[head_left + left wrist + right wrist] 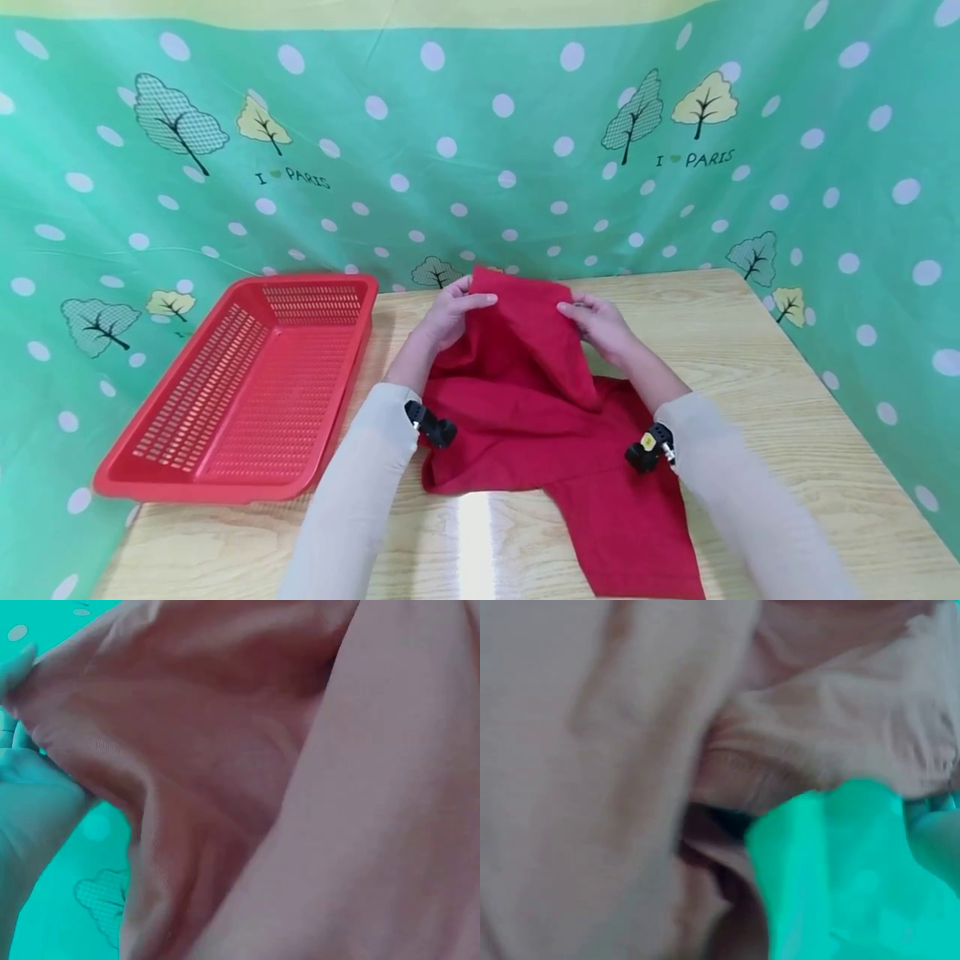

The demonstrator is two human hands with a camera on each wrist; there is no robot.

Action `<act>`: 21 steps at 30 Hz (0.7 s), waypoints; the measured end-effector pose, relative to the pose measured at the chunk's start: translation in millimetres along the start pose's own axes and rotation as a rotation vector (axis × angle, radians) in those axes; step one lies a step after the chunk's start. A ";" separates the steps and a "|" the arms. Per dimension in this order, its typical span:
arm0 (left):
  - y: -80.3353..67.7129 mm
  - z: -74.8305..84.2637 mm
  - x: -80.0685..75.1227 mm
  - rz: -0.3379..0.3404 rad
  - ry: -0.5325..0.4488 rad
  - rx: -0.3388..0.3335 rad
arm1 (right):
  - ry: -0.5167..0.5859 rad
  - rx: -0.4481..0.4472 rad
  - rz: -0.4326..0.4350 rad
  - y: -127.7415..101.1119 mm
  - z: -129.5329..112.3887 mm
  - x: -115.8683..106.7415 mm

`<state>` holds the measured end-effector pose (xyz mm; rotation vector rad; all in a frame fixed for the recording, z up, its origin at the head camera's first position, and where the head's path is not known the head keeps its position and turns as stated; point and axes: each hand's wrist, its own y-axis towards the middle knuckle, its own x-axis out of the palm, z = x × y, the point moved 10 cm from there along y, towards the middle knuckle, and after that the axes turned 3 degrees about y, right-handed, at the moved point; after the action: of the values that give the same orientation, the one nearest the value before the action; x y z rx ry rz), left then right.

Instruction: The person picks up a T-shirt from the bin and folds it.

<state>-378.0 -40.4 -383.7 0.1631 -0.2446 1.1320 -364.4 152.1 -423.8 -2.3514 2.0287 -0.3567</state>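
A red garment (pixel 517 454) lies partly spread on the wooden table, its upper part raised off it between two hands. My left hand (pixel 447 317) pinches the raised edge on its left side, thumb in front of the cloth. At the opposite side, my right hand (pixel 603 329) pinches the same part. A sleeve-like or leg-like section of the garment reaches toward the front edge. In the left wrist view, folds of cloth (pixel 217 750) fill most of the picture and the left hand (pixel 34 795) shows at the edge. Cloth (pixel 592 787) also covers much of the right wrist view.
To the left stands a red plastic basket (pixel 326 450) with slotted walls, nothing inside it. The pale wooden table (pixel 765 433) extends right of the garment. A green dotted curtain (pixel 480 125) hangs behind and along the sides.
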 end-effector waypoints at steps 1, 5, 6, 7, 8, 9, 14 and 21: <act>1.4 2.1 -1.4 0.009 0.039 0.009 | 0.004 -0.030 0.031 0.7 -8.5 -5.1; 9.4 9.3 -5.5 0.075 0.237 0.025 | 0.021 -0.162 0.169 0.9 -46.8 -26.1; 10.3 11.7 -4.7 0.100 0.319 0.030 | 0.036 -0.190 0.208 1.3 -55.2 -33.3; 10.7 13.7 -3.3 0.121 0.404 0.031 | 0.042 -0.211 0.247 1.6 -62.0 -40.6; 10.3 15.1 -1.3 0.139 0.492 0.030 | 0.041 -0.224 0.279 2.2 -67.2 -47.8; 9.3 16.5 2.0 0.149 0.584 0.033 | 0.032 -0.232 0.302 3.1 -70.9 -54.6; -1.1 6.3 25.2 0.032 1.005 0.033 | -0.141 -0.126 0.253 9.5 -56.9 -75.6; -25.4 -50.4 32.5 -0.210 1.454 -0.181 | -0.840 -0.131 0.145 0.0 -21.9 -58.0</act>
<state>-336.3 -9.9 -423.4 -0.7751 0.9410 0.7782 -376.0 211.9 -411.9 -1.8826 1.7776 0.6716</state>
